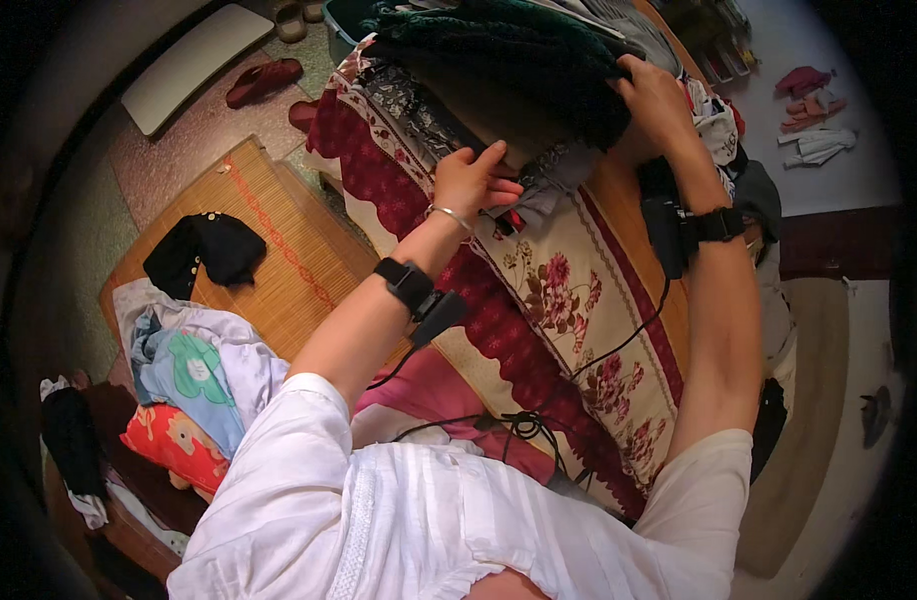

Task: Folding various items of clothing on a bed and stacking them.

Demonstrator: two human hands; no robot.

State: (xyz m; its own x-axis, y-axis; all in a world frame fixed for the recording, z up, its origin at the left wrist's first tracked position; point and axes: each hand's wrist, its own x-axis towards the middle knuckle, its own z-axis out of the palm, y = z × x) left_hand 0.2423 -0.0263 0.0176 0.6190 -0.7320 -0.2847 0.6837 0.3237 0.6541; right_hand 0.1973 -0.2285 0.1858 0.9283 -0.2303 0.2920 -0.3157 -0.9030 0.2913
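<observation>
Dark folded garments (pixel 533 82) lie in a pile at the far end of a floral tablecloth (pixel 552 274). My right hand (pixel 653 101) pinches the right edge of the black and dark green cloth on top. At the near left side of the pile is my left hand (pixel 473 180), thumb raised apart from half-curled fingers, with nothing visible in it. Whether its fingertips touch the fabric is hard to tell. Beneath the dark cloth show a grey patterned fabric (pixel 413 101) and a crumpled grey piece (pixel 545 195).
A green plastic tub (pixel 340 34) stands behind the pile. On the left, a bamboo mat (pixel 278 217) bears a black garment (pixel 203 255) and children's clothes (pixel 192 367). Red slippers (pixel 263 81) rest on the floor. A black cable (pixel 631 337) trails from my right wrist across the tablecloth.
</observation>
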